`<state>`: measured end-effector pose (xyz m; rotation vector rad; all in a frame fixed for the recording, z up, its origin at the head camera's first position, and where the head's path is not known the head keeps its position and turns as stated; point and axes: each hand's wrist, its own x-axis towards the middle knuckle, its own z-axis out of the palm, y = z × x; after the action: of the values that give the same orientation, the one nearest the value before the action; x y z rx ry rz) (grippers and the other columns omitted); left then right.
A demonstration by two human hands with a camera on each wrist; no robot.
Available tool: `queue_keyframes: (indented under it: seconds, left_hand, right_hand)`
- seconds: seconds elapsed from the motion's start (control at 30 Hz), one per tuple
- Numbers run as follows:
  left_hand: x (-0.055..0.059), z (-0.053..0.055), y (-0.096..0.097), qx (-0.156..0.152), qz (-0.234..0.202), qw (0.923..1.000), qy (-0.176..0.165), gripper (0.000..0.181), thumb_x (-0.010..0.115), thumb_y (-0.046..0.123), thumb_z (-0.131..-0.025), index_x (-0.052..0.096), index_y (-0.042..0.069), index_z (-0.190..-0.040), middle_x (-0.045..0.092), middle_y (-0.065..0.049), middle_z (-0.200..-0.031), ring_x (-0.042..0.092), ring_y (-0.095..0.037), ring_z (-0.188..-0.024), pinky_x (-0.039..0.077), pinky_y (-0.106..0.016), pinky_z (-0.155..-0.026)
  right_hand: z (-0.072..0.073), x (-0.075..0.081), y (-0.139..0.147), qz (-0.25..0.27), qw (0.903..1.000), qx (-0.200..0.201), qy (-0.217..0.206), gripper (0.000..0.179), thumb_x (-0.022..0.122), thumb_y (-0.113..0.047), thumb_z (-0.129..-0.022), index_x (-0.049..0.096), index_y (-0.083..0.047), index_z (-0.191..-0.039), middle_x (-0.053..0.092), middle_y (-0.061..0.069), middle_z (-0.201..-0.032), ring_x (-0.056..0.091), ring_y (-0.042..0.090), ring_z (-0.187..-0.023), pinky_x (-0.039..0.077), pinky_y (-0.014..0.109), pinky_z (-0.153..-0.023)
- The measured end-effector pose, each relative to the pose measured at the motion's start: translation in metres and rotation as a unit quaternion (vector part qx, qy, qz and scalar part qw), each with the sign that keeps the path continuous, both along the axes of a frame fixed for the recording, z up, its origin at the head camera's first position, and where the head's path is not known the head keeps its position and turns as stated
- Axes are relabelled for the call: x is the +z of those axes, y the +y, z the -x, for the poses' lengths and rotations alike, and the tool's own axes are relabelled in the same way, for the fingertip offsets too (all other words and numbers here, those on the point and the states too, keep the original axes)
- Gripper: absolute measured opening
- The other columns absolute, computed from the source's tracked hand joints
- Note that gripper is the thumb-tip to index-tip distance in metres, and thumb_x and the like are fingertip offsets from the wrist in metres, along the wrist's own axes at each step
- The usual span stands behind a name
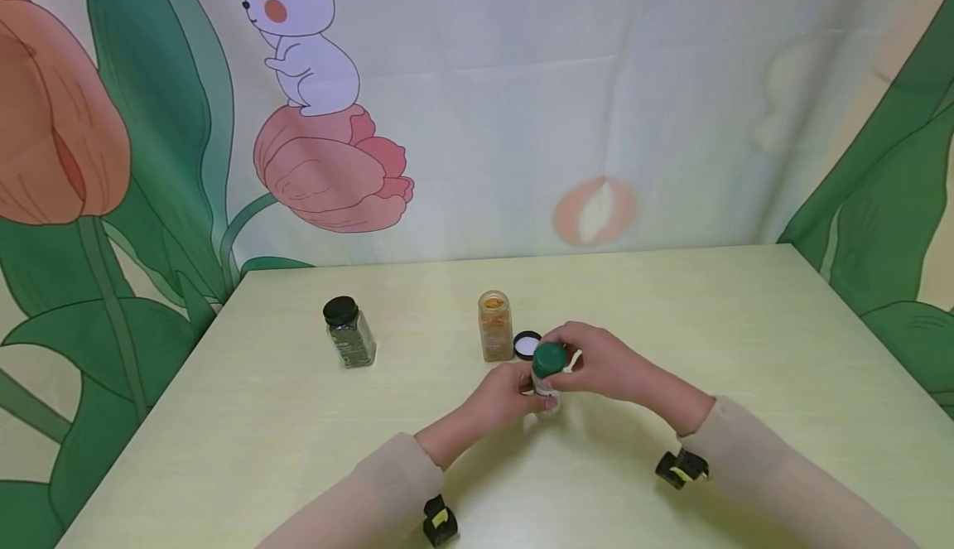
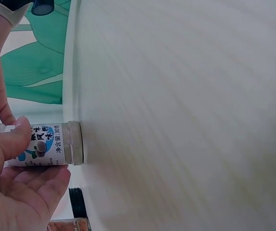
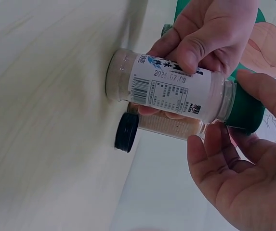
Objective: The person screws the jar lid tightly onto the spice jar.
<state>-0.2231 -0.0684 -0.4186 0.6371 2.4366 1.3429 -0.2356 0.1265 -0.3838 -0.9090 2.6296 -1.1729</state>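
A seasoning bottle (image 3: 171, 89) with a white printed label, pale contents and a green cap (image 1: 549, 358) is between both hands. My left hand (image 1: 499, 396) grips the bottle's body, thumb across the label, as the left wrist view also shows. My right hand (image 1: 596, 358) has its thumb and fingers around the green cap, which sits on the bottle's neck. The bottle's base is at the tabletop; whether it touches is hard to tell. Just behind stands an uncapped jar (image 1: 495, 329) of orange-brown powder. A black lid (image 1: 527, 344) lies beside that jar, its white inside facing up.
On the left of the pale table (image 1: 224, 450) stands a glass jar (image 1: 352, 338) with a black lid and dark green contents. A printed curtain (image 1: 484, 118) with a rabbit and tulips hangs behind the table's back edge.
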Motion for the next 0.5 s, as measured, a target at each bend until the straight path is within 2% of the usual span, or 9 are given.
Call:
queue_keyframes:
  seconds: [0.27, 0.5]
  left_hand:
    - [0.0008, -0.0006, -0.002, -0.005, 0.009, 0.9999, 0.012, 0.017, 0.075, 0.007, -0.092, 0.069, -0.003, -0.104, 0.075, -0.02, -0.115, 0.07, -0.029, -0.114, 0.057, -0.036, -0.101]
    - [0.0027, -0.0019, -0.0036, -0.005, -0.001, 1.0, -0.006, 0.02, 0.074, 0.006, -0.092, 0.07, -0.005, -0.109, 0.074, -0.021, -0.119, 0.069, -0.033, -0.12, 0.055, -0.043, -0.107]
  right_hand:
    - [-0.0005, -0.0026, -0.0029, 0.005, 0.9999, 0.004, -0.015, 0.031, 0.08, -0.016, -0.087, 0.068, -0.001, -0.112, 0.065, 0.008, -0.1, 0.057, 0.012, -0.088, 0.052, 0.022, -0.075]
    - [-0.002, -0.0016, -0.0043, 0.006, 0.9997, 0.0, -0.023, 0.034, 0.08, -0.019, -0.088, 0.067, 0.0, -0.113, 0.065, 0.009, -0.102, 0.057, 0.011, -0.089, 0.052, 0.022, -0.077]
